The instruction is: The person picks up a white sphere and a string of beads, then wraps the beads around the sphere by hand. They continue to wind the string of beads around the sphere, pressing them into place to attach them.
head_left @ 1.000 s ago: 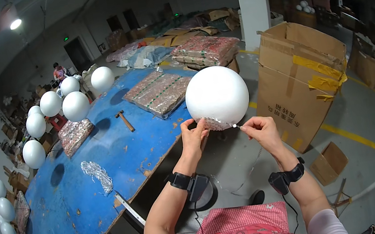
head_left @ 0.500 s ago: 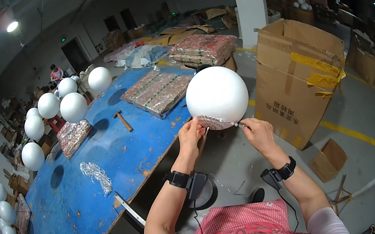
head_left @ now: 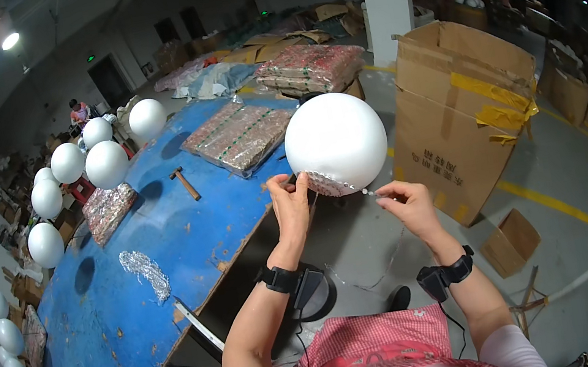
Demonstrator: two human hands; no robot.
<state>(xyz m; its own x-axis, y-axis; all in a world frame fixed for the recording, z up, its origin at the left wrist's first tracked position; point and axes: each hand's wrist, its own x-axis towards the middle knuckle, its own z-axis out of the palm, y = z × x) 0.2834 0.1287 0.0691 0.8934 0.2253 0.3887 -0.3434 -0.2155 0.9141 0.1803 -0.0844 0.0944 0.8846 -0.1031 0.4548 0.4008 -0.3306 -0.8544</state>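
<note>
A large white ball (head_left: 336, 142) is in front of me beyond the table's near edge, its lower part wrapped in rows of small silvery-pink beads (head_left: 329, 184). At the left end of these rows is my left hand (head_left: 289, 203), thumb and fingers closed around something small and dark that I cannot make out. My right hand (head_left: 409, 204) pinches the bead strand (head_left: 371, 193) at the ball's lower right, and a thin length of it hangs below. What holds the ball up is hidden.
The blue table (head_left: 185, 224) bears a hammer (head_left: 185, 184), a heap of silvery strands (head_left: 145, 274) and plastic-wrapped packs (head_left: 240, 136). Several white balls (head_left: 106, 165) stand along its far left side. A tall cardboard box (head_left: 464, 118) and a small box (head_left: 510, 243) are at right.
My left hand has shifted up and left along the ball's edge. The right hand has drawn slightly away from the ball, with more strand showing between. The view has shifted a little.
</note>
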